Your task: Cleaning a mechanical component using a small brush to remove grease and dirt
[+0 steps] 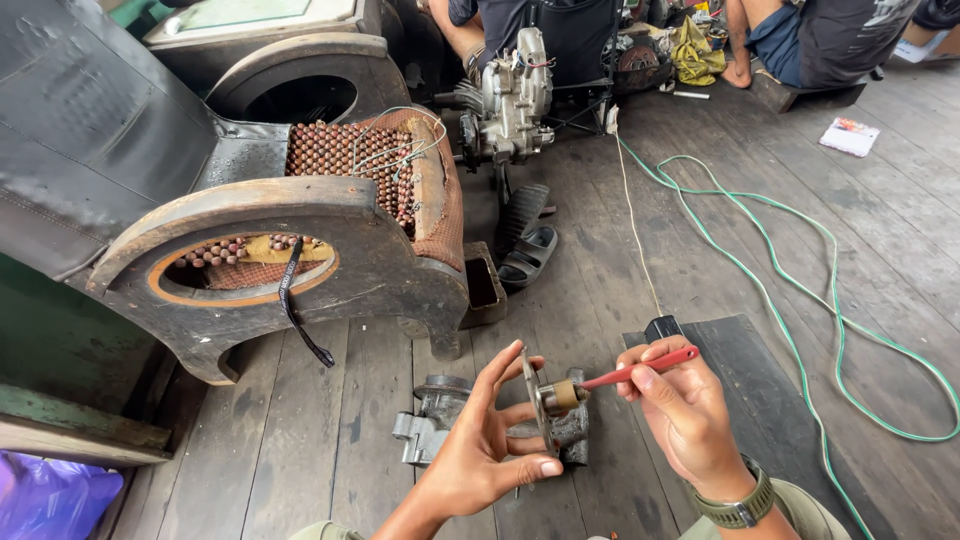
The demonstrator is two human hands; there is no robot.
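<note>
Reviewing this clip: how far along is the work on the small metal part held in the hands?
Mid-work. Done: the disc-shaped metal part is off and up in the left hand. In hand: the right hand puts a red-handled tool to its brass-coloured hub. Left: grey metal housings lie loose on the plank floor, apart from the engine.

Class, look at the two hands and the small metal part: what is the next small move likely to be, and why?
Probably a short stroke of the red-handled tool across the brass hub. The right hand already holds its tip at the hub, while the left hand steadies the disc part edge-up above the floor.
</note>
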